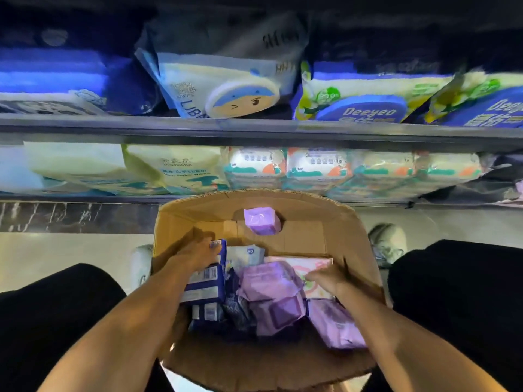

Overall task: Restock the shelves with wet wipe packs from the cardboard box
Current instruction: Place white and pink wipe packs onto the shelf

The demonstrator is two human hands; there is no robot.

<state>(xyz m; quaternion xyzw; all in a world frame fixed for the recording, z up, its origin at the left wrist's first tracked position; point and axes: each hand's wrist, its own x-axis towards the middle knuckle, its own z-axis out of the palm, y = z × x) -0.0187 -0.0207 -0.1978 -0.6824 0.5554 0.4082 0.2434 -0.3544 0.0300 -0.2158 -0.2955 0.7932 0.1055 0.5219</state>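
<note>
An open cardboard box [348, 230] sits on the floor between my knees, below the shelves. Inside lie dark blue packs [205, 287] on the left, purple packs [271, 292] in the middle and right, a pink-and-white pack [300, 264] at the right, and a small purple pack [261, 220] at the far end. My left hand [195, 256] is inside the box, fingers closed over the top of a dark blue pack. My right hand [328, 278] rests on the pink-and-white pack, fingers curled at its edge.
Two shelves rise behind the box: the lower shelf edge [85, 198] fronts white and green wipe packs, the upper shelf edge [254, 130] fronts blue Deeyeo packs [365, 108] and a cartoon-face pack [226, 91]. My shoes [386, 241] flank the box on the pale floor.
</note>
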